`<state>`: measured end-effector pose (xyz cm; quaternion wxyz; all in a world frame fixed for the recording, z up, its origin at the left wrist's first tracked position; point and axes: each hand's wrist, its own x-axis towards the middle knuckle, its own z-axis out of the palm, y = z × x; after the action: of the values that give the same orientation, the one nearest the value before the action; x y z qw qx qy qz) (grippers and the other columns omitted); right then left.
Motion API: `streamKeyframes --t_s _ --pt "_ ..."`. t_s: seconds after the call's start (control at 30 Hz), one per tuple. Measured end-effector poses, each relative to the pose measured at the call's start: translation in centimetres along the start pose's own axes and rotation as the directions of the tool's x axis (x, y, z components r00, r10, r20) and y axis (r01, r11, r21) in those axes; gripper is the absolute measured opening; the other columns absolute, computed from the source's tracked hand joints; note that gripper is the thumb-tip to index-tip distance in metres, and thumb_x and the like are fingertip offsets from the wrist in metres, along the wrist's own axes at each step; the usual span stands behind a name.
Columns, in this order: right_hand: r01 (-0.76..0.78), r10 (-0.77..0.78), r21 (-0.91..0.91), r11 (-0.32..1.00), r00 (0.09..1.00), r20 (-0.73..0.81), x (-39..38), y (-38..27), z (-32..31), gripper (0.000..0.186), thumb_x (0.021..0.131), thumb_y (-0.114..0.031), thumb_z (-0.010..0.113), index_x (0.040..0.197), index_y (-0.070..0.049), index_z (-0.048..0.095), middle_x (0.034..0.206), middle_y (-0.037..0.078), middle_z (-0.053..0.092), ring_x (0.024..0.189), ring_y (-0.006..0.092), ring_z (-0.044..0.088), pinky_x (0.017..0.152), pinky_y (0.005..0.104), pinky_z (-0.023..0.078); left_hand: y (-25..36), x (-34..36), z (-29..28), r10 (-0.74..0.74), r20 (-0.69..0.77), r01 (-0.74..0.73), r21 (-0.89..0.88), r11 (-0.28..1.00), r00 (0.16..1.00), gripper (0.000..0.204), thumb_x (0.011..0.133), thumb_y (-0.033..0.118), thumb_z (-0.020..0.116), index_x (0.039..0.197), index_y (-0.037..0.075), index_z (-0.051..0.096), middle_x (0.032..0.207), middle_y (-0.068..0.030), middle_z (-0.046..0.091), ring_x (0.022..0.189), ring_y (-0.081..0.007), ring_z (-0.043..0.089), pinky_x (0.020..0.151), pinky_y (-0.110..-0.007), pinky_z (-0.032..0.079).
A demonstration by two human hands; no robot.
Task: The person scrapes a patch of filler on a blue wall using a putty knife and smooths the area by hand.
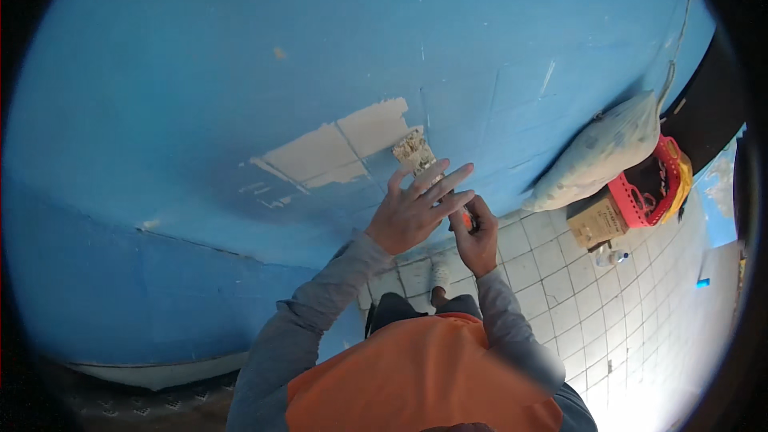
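In the head view, my right hand is closed around the orange and dark handle of a scraper. The scraper points up and left toward the blue wall. Its far end carries crumbly off-white material, which covers much of the blade. My left hand lies across the middle of the scraper with fingers stretched and spread; whether they touch the blade I cannot tell. Just beyond the scraper's tip, a pale bare patch with ragged edges and dark joint lines shows on the wall.
A stuffed pale sack leans against the wall on the right. Next to it are a pink basket, a cardboard box and a clear bottle. My feet stand on a white tiled floor. A ledge crosses the lower left wall.
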<state>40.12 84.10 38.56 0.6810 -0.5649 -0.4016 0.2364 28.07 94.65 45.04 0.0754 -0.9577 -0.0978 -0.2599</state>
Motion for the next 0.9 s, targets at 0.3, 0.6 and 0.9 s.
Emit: streamKeyframes --t_s 0.3,0.6,0.9 --pt "-0.025 0.023 -0.055 0.998 0.999 -0.036 -0.1 1.3 0.3 0.029 0.087 -0.013 0.074 0.110 0.000 0.063 0.089 0.012 0.071 0.078 0.0130 0.066 0.068 0.0284 0.052 -1.6 1.2 2.7 -0.070 0.083 0.076 -0.068 0.995 0.994 0.021 0.083 0.021 0.068 0.103 0.025 0.066 0.118 0.0097 0.059 0.130 -0.0168 0.043 0.107 -0.054 0.023" --pt "-0.019 0.021 -0.106 0.994 1.000 0.020 0.5 0.7 -0.4 0.029 0.084 -0.011 0.074 0.108 0.000 0.062 0.090 0.013 0.071 0.078 0.0181 0.070 0.069 0.0300 0.053 -0.7 1.4 3.2 -0.144 0.080 0.150 -0.067 0.986 0.986 0.020 0.079 0.026 0.070 0.099 0.027 0.069 0.108 0.0128 0.062 0.124 -0.0171 0.047 0.108 -0.056 0.022" --pt "-0.085 0.090 -0.093 0.992 0.995 0.044 0.9 0.0 -0.4 0.027 0.085 -0.009 0.074 0.108 0.001 0.062 0.087 0.013 0.071 0.077 0.0186 0.071 0.068 0.0301 0.054 -0.3 1.8 3.3 -0.185 0.020 0.185 -0.059 0.981 0.983 0.012 0.079 0.026 0.067 0.091 0.026 0.067 0.098 0.0129 0.061 0.118 -0.0142 0.051 0.107 -0.052 0.027"
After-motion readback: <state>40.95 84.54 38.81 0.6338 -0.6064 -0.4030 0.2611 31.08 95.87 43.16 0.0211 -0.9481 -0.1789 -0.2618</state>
